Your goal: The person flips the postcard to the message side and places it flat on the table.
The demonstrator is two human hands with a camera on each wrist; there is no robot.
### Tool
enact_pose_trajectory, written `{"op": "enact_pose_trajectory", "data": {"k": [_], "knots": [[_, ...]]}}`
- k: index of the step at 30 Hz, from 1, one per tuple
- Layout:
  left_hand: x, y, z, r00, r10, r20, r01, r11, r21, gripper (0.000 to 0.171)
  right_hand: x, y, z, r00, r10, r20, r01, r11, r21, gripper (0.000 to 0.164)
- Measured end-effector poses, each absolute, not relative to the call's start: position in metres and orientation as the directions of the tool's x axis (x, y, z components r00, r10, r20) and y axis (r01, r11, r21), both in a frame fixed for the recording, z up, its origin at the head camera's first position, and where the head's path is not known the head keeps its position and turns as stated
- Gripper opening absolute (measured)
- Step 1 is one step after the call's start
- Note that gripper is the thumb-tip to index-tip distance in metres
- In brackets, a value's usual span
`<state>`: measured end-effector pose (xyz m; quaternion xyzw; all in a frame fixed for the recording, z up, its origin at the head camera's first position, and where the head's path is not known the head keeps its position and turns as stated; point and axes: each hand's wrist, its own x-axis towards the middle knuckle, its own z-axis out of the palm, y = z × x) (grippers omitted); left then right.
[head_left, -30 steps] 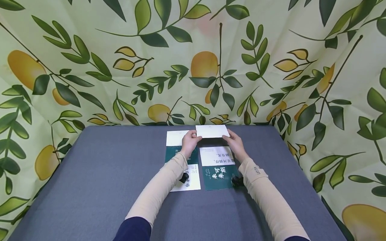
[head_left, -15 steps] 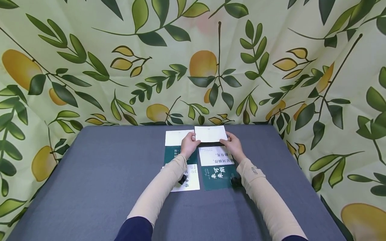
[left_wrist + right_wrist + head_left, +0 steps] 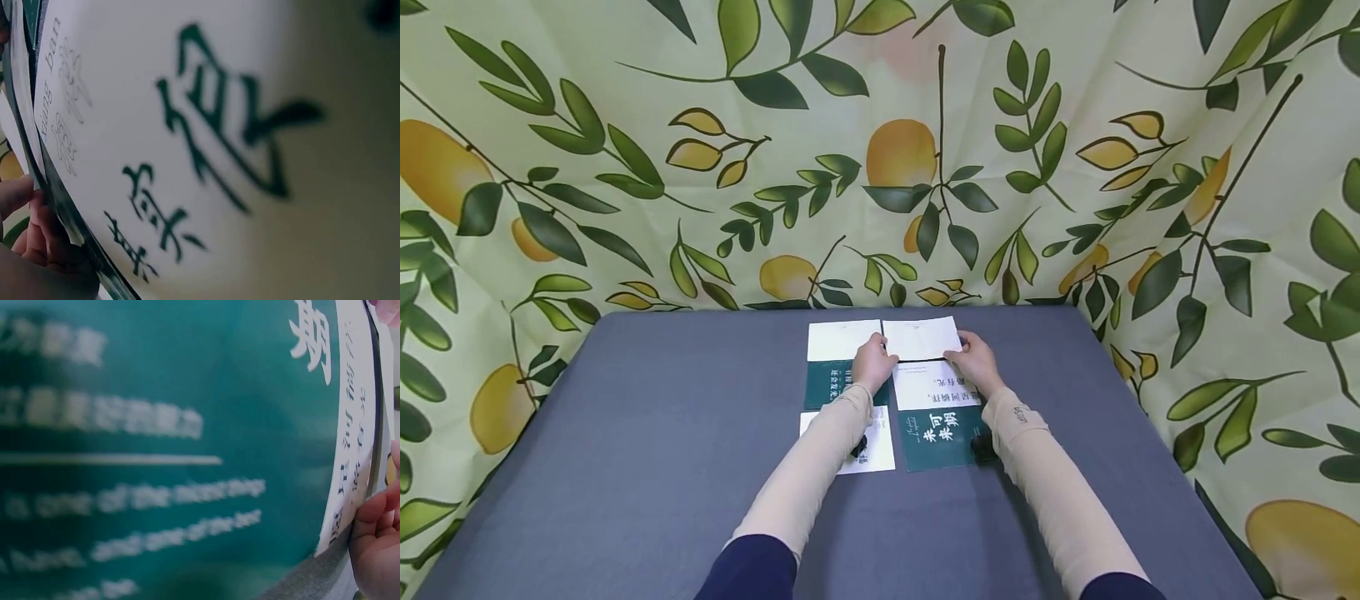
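Note:
A blank-looking white card [image 3: 921,338] spans both hands at the top of the right column of cards. My left hand [image 3: 874,363] pinches its left side between thumb and fingers. On the opposite side, my right hand [image 3: 976,364] pinches the near corner. The held card lies close over the table, its near edge right by a white card with dark lettering [image 3: 925,386]. Below that is a green card with white characters [image 3: 940,437]. Curled fingers of the left hand [image 3: 50,250] show in the left wrist view, and of the right hand [image 3: 378,550] in the right wrist view.
The left column has a white card [image 3: 838,340], a green card [image 3: 822,385] and a white lettered card [image 3: 882,450], partly hidden by the left forearm. A blue-grey cloth [image 3: 685,433] covers the table. Behind it hangs a leaf-and-fruit patterned curtain [image 3: 820,217].
Both hands have brought the white card down and slightly toward me. The dark gap between it and the lettered card has shrunk to a thin line. The other cards stay in place.

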<state>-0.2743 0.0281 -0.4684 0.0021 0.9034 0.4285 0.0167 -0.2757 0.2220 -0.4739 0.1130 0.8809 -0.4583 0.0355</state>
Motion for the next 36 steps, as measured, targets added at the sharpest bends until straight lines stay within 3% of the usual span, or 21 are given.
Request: {"op": "enact_pose_trajectory", "data": {"k": [23,36], "knots": [[-0.283,0.033,-0.469,-0.997,0.013,-0.072,-0.036,0.767,0.640,0.030,-0.280,0.222,-0.481,-0.959,0.182,-0.215,0.282,0.617,-0.735,0.063],[-0.286,0.033,-0.463,-0.986,0.047,-0.158,-0.060,0.790,0.610,0.039,-0.286,0.219,-0.479,-0.953,0.176,-0.245,0.302,0.604,-0.738,0.060]]}}
